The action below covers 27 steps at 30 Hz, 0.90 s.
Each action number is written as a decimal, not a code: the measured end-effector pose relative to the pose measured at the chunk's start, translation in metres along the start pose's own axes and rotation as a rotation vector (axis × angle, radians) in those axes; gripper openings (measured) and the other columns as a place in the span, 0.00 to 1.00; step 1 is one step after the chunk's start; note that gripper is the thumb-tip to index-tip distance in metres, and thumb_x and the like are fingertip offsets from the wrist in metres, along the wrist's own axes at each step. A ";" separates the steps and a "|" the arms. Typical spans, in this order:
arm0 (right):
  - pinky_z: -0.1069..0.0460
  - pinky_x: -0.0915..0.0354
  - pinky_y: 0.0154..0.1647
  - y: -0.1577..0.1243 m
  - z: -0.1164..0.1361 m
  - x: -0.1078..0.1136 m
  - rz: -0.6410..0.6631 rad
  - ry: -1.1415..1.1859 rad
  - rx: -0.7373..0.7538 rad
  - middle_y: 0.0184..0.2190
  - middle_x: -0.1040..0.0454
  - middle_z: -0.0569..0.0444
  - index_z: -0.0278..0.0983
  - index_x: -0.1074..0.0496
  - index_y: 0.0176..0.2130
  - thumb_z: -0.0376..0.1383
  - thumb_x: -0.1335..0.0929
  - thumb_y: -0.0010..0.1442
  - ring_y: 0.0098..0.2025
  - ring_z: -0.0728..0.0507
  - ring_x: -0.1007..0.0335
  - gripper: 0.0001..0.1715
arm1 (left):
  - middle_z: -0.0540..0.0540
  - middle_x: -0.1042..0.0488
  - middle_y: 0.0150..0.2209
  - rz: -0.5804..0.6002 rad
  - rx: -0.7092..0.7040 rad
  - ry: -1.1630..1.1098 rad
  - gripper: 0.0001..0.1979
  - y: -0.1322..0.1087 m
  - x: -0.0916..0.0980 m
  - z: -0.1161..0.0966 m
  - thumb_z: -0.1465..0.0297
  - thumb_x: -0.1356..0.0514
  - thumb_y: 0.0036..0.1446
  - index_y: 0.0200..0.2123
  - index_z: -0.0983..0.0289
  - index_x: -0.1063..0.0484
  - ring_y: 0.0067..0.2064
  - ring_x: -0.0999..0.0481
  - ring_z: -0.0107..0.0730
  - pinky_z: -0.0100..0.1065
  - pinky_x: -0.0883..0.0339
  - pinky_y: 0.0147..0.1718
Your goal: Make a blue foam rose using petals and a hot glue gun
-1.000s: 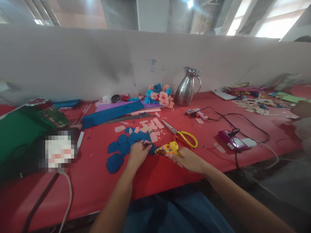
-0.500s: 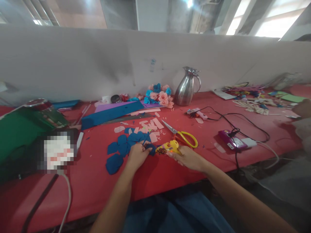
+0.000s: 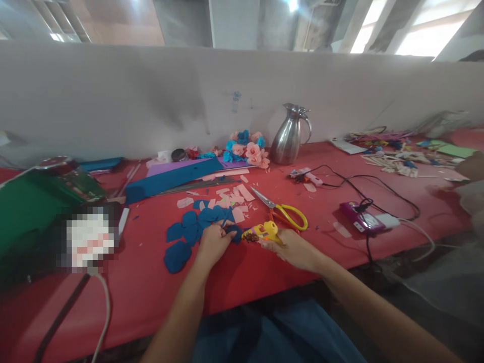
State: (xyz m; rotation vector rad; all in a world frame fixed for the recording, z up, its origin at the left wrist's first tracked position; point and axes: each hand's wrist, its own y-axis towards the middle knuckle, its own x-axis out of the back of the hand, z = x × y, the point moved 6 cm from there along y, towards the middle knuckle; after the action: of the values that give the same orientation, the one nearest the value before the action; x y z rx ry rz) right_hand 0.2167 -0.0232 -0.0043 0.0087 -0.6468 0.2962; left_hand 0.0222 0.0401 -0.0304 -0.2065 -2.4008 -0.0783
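Note:
My left hand is closed on a dark blue paper petal, pinched between thumb and fingers. My right hand is wrapped round a yellow glue gun, whose tip points left and meets or nearly meets the petal's edge. Several more blue paper petals lie flat left of and behind my left hand. Just beyond the glue gun rest scissors with yellow handles, their blades pointing away to the left. Pink paper scraps are scattered behind the petals.
Pink and blue paper flowers and a steel jug stand by the wall. A long blue paper strip lies at back left. Rightward are a purple power strip, black cords and a pink glue gun. Another person's hand shows far right.
Hardly anything differs. Both hands keep their hold, with the glue gun's tip still at the petal; the view has shifted very slightly.

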 end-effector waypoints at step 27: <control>0.53 0.48 0.23 0.001 -0.009 0.005 -0.077 0.031 -0.054 0.16 0.41 0.60 0.38 0.37 0.26 0.51 0.39 0.61 0.21 0.48 0.43 0.22 | 0.46 0.33 0.19 0.007 -0.048 -0.013 0.07 -0.002 0.000 -0.003 0.68 0.41 0.49 0.32 0.61 0.25 0.24 0.32 0.32 0.31 0.46 0.26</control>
State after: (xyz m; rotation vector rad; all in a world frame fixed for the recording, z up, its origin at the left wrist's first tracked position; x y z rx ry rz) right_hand 0.2254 -0.0196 -0.0088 -0.0229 -0.6222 0.2037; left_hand 0.0239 0.0375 -0.0286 -0.2387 -2.4127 -0.1317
